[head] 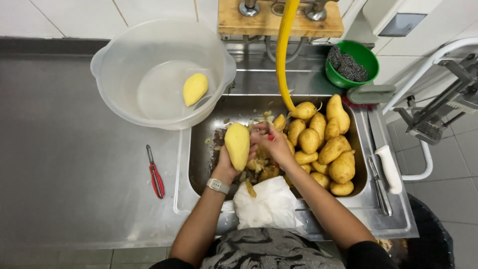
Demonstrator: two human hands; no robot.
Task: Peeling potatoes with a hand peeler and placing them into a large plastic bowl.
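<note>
My left hand [225,167] holds a peeled yellow potato [237,145] upright over the left side of the steel sink [196,149]. My right hand [274,143] is beside it, gripping a red-handled peeler [270,136] that touches the potato's right edge. A pile of unpeeled potatoes [323,144] fills the right half of the sink, with peelings [259,167] under my hands. One peeled potato [194,89] lies in the clear plastic basin [124,107] at the back left.
A second red peeler [156,174] lies on the steel counter left of the sink. A white-handled knife [386,174] rests on the right rim. A yellow hose [283,55] hangs into the sink; a green bowl [371,67] of scourers stands behind. A white plastic bag [269,204] sits on the front edge.
</note>
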